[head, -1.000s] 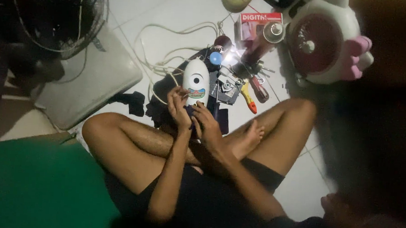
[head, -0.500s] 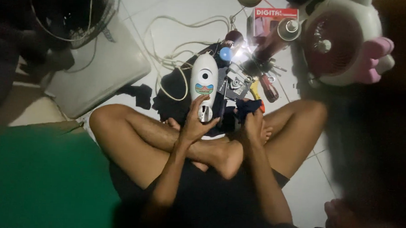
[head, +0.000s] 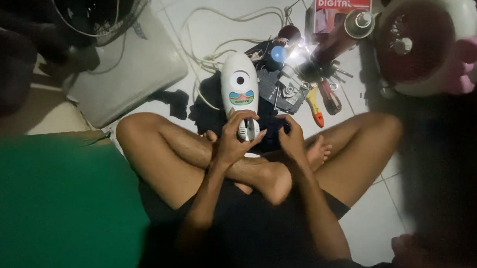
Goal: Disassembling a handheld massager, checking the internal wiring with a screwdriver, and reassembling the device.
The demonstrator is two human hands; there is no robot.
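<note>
Left hand [head: 234,136] wrapped around the near, narrow end of a white oval appliance casing [head: 240,88], fingers curled over the small grey fitting at that end, thumb pressed on its side; a firm hold. Casing lying lengthwise on the tiled floor [head: 211,31], stretching away from the grip toward the clutter beyond, a round dark eye-like mark and a coloured sticker on its upper face. Right hand [head: 291,136] just beside the grip, to its right, fingers bent down onto a dark object [head: 271,131] between the two hands; too dim to tell whether closed on it or only resting against it. Both hands above crossed bare legs, a foot [head: 319,152] just to the right of the right hand. Beyond the grip and to the right: a small grey metal part [head: 286,93], a screwdriver with a yellow and orange handle [head: 315,106], red-handled pliers [head: 331,98], a blue round piece [head: 278,54] next to a bright light. Farther off the same way: a red box [head: 340,12] and a white fan housing with a pink trim [head: 430,43]. White cable [head: 222,21] looping on the floor past the casing's far end. To the left of the grip, well apart, a pale flat lid-like panel [head: 128,70] under a dark wire fan guard [head: 94,7].
</note>
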